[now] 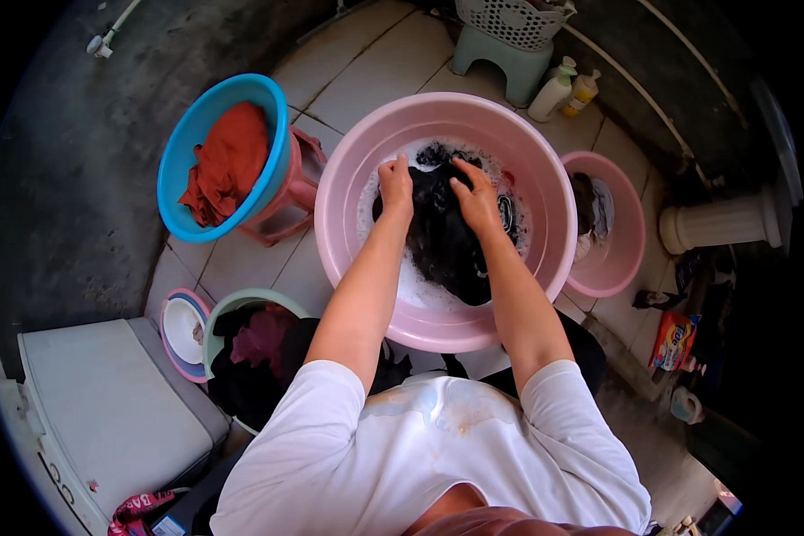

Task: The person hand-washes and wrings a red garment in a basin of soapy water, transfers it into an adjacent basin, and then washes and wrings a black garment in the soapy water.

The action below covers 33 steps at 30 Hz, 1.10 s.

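A large pink basin (558, 223) in front of me holds sudsy water (417, 284) and a wet black garment (442, 237). My left hand (396, 186) is closed on the garment's upper left edge. On its upper right side, my right hand (479, 196) grips the cloth with bent fingers, the thumb toward the middle. Between my hands the black fabric hangs spread down toward the basin's near side. More dark cloth (447, 154) lies in the foam beyond my hands. The garment's kind does not show.
At left, a blue basin (171, 170) with orange-red cloth (232, 161) rests on a red stool (286, 201). A green tub (214, 326) of dark clothes stands near left. At right are a smaller pink basin (630, 237), bottles (552, 94) and a detergent packet (674, 341).
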Each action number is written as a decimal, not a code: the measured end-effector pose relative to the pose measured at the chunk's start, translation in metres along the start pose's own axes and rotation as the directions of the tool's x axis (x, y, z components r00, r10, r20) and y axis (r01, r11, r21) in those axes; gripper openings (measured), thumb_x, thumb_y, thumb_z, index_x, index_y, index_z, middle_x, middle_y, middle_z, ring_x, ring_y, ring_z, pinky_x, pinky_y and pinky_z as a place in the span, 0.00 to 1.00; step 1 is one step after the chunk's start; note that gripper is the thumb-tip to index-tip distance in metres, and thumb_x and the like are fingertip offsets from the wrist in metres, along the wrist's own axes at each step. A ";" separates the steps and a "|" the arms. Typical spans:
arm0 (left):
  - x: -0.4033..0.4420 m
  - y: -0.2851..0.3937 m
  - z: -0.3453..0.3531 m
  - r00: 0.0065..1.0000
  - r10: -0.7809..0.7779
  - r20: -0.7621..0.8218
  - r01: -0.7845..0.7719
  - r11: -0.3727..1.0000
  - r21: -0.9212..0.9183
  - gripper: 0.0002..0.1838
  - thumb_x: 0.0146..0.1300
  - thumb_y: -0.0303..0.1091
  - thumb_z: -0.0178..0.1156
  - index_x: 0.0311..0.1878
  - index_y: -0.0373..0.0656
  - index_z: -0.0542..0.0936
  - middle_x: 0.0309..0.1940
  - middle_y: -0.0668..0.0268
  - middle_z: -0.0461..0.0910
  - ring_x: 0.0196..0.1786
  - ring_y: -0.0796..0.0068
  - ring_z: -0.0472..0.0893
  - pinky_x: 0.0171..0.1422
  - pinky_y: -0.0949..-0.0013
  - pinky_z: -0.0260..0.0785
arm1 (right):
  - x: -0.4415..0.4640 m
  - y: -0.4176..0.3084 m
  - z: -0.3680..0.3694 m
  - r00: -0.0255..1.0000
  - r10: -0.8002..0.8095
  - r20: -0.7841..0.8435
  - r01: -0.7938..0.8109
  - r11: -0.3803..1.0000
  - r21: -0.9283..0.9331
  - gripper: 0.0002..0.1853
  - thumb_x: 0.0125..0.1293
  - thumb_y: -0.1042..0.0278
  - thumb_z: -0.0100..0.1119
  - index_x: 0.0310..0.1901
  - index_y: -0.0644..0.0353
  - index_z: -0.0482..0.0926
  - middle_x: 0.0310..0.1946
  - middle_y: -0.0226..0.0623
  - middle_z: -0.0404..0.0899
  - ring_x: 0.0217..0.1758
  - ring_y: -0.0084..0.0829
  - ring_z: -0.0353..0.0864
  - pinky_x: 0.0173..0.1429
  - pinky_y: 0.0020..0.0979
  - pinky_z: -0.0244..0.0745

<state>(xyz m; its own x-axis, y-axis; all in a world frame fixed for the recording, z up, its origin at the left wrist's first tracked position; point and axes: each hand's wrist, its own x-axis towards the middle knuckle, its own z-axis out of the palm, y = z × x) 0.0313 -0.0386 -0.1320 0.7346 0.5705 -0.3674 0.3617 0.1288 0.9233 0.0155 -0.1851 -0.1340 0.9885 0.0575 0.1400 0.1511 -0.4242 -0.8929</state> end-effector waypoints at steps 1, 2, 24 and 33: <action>-0.004 -0.008 0.002 0.996 0.083 0.012 -0.084 0.974 0.210 0.21 0.57 0.45 0.54 0.42 0.34 0.71 0.37 0.51 0.75 0.44 0.56 0.74 0.51 0.59 0.64 | -0.003 0.004 0.007 1.000 -0.004 -0.007 0.003 0.996 -0.087 0.20 0.57 0.64 0.57 0.53 0.52 0.73 0.53 0.49 0.69 0.57 0.46 0.68 0.62 0.36 0.62; -0.012 -0.018 0.002 0.986 0.158 0.044 -0.162 0.898 0.409 0.20 0.57 0.44 0.54 0.42 0.34 0.71 0.37 0.48 0.75 0.45 0.51 0.75 0.51 0.56 0.65 | -0.007 0.009 0.013 1.000 -0.006 -0.013 0.004 0.985 -0.175 0.19 0.58 0.61 0.57 0.52 0.52 0.74 0.53 0.50 0.68 0.56 0.47 0.68 0.60 0.37 0.63; -0.020 0.001 -0.020 0.828 -0.296 0.477 0.561 0.454 -0.692 0.17 0.61 0.42 0.51 0.45 0.38 0.74 0.43 0.54 0.76 0.47 0.54 0.75 0.58 0.52 0.63 | -0.012 -0.048 0.007 0.996 0.086 -0.019 -0.078 0.961 0.264 0.10 0.57 0.66 0.57 0.37 0.62 0.81 0.32 0.43 0.79 0.39 0.40 0.76 0.48 0.33 0.69; -0.070 -0.016 -0.010 0.765 -0.484 0.425 0.631 0.694 -0.346 0.14 0.62 0.47 0.49 0.38 0.47 0.75 0.35 0.62 0.76 0.42 0.67 0.75 0.44 0.61 0.67 | -0.015 -0.072 0.019 0.986 0.077 0.145 -0.043 0.973 -0.227 0.14 0.62 0.60 0.48 0.47 0.52 0.77 0.40 0.45 0.79 0.41 0.45 0.78 0.44 0.40 0.73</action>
<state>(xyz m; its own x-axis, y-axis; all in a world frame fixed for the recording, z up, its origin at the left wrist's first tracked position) -0.0316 -0.0729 -0.1204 0.6312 0.0292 -0.7750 0.5162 0.7300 0.4479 -0.0099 -0.1381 -0.0805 0.9879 0.1547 0.0071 0.1027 -0.6204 -0.7775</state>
